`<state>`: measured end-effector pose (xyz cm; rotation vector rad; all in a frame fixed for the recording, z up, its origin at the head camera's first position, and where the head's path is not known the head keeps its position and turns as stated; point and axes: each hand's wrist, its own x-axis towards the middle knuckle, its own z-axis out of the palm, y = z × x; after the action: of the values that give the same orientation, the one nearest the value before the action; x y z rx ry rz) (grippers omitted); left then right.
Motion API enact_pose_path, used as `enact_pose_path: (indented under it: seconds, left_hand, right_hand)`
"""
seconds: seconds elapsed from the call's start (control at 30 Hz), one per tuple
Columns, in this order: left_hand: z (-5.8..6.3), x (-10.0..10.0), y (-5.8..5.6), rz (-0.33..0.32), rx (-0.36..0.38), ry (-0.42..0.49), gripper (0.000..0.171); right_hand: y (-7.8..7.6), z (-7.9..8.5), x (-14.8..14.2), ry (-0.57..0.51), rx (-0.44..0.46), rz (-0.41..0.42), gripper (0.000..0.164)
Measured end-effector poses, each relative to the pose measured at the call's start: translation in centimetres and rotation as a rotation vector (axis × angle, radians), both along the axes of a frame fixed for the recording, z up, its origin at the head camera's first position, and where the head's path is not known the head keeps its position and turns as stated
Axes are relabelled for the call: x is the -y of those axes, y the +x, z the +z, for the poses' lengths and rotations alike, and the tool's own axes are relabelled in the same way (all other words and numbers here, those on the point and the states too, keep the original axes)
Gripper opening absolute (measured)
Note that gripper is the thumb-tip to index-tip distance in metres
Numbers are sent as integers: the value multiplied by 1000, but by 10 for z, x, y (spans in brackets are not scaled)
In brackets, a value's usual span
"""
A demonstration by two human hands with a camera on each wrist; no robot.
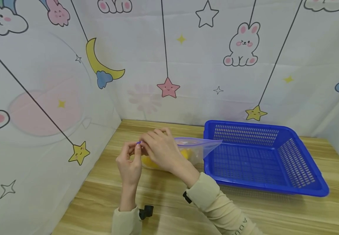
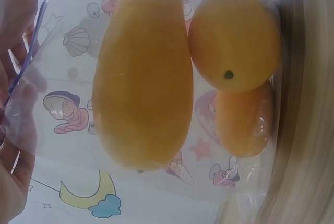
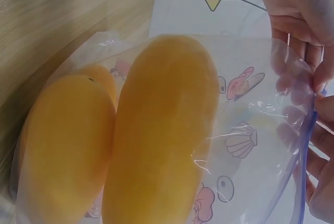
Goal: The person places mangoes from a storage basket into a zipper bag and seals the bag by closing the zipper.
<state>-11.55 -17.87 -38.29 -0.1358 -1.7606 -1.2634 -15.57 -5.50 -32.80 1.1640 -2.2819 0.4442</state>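
Note:
A clear zip bag (image 1: pixel 197 155) with a purple zip strip and cartoon prints stands on the table, its free corner pointing right. Inside are a long yellow fruit (image 2: pixel 143 88), a rounder yellow one (image 2: pixel 235 38) with a green dot, and a smaller orange-yellow one (image 2: pixel 243 122). My left hand (image 1: pixel 130 164) pinches the left end of the zip between thumb and fingers. Right beside it, my right hand (image 1: pixel 162 148) reaches across the bag and pinches the same strip, its fingertips close to the left thumb. Part of the bag is hidden behind the right hand.
To the right of the bag, a blue plastic basket (image 1: pixel 245 181) with slatted walls rests on the wooden table (image 1: pixel 169 202); the bag's corner overlaps its left rim. White cartoon-printed cloth (image 1: pixel 146 58) hangs behind and at the left.

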Motion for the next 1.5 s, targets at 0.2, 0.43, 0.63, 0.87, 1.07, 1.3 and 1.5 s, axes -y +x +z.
enact_pose_path:
  seconds: [0.2, 0.43, 0.63, 0.87, 1.07, 1.3, 1.5]
  left_hand:
    - [0, 0, 1, 13, -6, -15, 5]
    - [2, -1, 2, 14, -11, -30, 5]
    - [3, -1, 2, 19, -11, -49, 6]
    - [1, -1, 1, 27, -7, -37, 6]
    - [1, -1, 0, 28, -9, -36, 7]
    - [1, -1, 0, 0, -13, -18, 9]
    - [0, -1, 0, -12, -16, -14, 9]
  right_hand:
    - [0, -1, 0, -3, 0, -10, 16]
    - [0, -1, -1, -12, -9, -3, 15]
    - [-1, -3, -2, -21, -17, 0, 15]
    - [-1, -4, -3, -21, -29, -2, 13]
    - [-1, -4, -5, -19, -32, -16, 13]
    - [-3, -6, -7, -36, -52, -18, 12]
    - [-4, -7, -10, -47, -60, -19, 11]
